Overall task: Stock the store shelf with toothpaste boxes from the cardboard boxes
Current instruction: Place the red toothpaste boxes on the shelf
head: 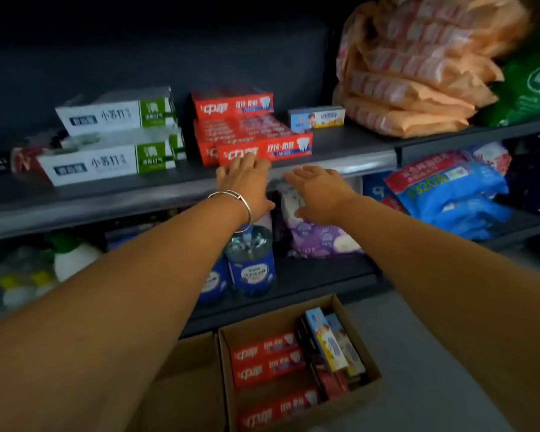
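Note:
Red toothpaste boxes [264, 151] are stacked on the grey shelf [106, 194], with white and green toothpaste boxes [106, 163] to their left and a small blue children's toothpaste box [316, 117] behind on the right. My left hand [243, 182], wearing a silver bracelet, touches the front red box with straight fingers at the shelf edge. My right hand [317, 190] hovers empty with relaxed fingers just right of it, in front of the shelf rail. Below, a cardboard box [349, 322] on the floor holds more red boxes [267, 361] and upright blue and yellow ones [328, 341].
Orange packs [409, 73] and a green pack [530, 82] are piled on the shelf's right. The lower shelf holds blue bottles [251, 266], purple packs [318, 238], blue wipes packs [449, 194] and a white bottle [72, 260]. A second cardboard box [184, 385] stands left of the first.

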A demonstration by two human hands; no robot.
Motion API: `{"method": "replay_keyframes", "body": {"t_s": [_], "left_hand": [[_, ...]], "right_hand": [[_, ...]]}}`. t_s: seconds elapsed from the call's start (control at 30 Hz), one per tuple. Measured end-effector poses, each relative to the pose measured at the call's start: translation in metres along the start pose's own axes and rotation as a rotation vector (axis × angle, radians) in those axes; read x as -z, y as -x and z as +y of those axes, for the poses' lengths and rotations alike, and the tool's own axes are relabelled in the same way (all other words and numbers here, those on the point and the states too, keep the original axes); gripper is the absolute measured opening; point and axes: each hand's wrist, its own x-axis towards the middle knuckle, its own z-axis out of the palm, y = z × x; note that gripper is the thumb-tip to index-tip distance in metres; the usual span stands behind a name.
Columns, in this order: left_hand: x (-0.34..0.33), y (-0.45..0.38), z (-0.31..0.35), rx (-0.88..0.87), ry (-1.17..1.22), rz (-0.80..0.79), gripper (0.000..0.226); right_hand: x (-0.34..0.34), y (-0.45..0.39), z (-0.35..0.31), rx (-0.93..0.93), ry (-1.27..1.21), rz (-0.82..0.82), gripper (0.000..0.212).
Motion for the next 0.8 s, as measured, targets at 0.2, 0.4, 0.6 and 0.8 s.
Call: {"method": "replay_keyframes", "body": {"t_s": [0.2,0.4,0.6,0.8], "left_hand": [[-0.045,0.057,0.011,-0.003,0.027,-0.092,0.072],[-0.109,0.107,0.012,0.03,0.034,-0.242,0.072],[-0.186,0.14,0.004,0.074,0.04,-0.434,0.071],[-0.258,0.153,-0.01,0.098,0.026,-0.558,0.065]], "right_hand": [[-0.054,0.042,-0.016,0.036,-0.094,-0.088,0.075],[-0.13,0.073,-0.035,0.069,-0.146,-0.253,0.061],[-0.213,0.078,-0.058,0.113,-0.14,-0.365,0.055],[-0.286,0.068,-0.072,0.125,-0.21,-0.462,0.062]]}}
